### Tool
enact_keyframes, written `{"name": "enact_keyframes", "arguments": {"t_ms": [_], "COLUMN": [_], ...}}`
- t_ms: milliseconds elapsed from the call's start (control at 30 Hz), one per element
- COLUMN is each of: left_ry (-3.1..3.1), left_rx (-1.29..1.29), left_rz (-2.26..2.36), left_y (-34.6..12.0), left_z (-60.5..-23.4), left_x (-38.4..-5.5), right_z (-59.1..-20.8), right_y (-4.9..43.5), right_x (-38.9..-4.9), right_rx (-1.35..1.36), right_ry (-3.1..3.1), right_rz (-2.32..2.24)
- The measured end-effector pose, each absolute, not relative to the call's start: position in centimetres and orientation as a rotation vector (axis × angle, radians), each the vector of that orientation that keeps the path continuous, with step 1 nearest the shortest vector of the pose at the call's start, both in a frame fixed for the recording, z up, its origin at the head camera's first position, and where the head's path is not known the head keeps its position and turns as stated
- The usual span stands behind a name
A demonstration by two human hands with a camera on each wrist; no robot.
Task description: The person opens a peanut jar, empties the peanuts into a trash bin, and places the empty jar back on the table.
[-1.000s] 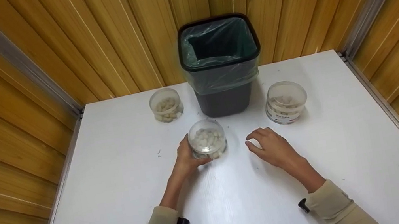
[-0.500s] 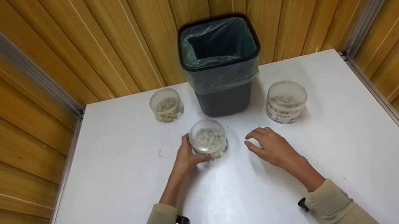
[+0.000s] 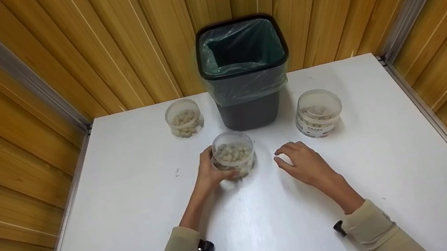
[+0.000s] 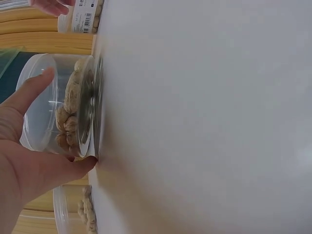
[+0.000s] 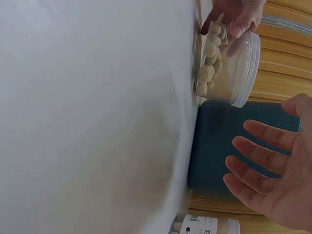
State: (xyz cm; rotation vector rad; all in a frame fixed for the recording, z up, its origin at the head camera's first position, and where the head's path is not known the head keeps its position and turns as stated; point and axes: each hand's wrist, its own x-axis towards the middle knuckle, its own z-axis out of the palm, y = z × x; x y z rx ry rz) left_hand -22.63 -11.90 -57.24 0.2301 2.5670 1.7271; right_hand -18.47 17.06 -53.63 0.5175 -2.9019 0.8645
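My left hand [image 3: 211, 172] grips a clear plastic jar [image 3: 234, 153] of unshelled peanuts, thumb on the near side and fingers round the left. In the left wrist view the same jar [image 4: 73, 105] leans a little, its base at or just above the tabletop; I cannot tell whether it touches. A translucent lid [image 5: 247, 68] covers it in the right wrist view. My right hand [image 3: 305, 165] hovers to the jar's right with loosely bent fingers, holding nothing. A similar jar [image 3: 184, 117] of peanuts stands back left. Another jar [image 3: 318, 114], with a white label, stands back right.
A dark bin [image 3: 250, 110] with a thin green liner [image 3: 249, 87] stands behind the held jar, at the back of the white table [image 3: 131, 221]. Wood-look panels [image 3: 139, 44] enclose the table at the back and both sides.
The held jar has tilted slightly, and the glare on its lid is gone. My left hand has shifted very little with it. My right hand has stayed in place.
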Motion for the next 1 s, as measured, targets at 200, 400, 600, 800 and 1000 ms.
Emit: {"name": "enact_keyframes", "arguments": {"t_ms": [200,400,600,800,1000], "left_ry": [2.531,2.515,2.554,2.586,2.553], "left_rx": [0.146,0.157,0.251,0.158,0.145], "left_rz": [1.744,1.769,1.755,1.690,1.682], "left_y": [-11.5,-11.3,-11.3,-10.9,-10.5], "left_z": [-57.1,-57.2,-56.9,-56.7,-56.7], "left_x": [-22.7,-22.7,-22.7,-22.9,-22.9], "right_z": [-53.5,-53.5,-53.4,-53.1,-53.0], "right_y": [17.1,17.1,17.1,17.0,17.0], "right_x": [-18.5,-18.4,-18.4,-18.3,-18.3], "right_rx": [0.509,0.503,0.509,0.515,0.506], "right_ry": [-2.909,-2.911,-2.907,-2.905,-2.910], "right_rz": [0.872,0.873,0.871,0.876,0.877]}}
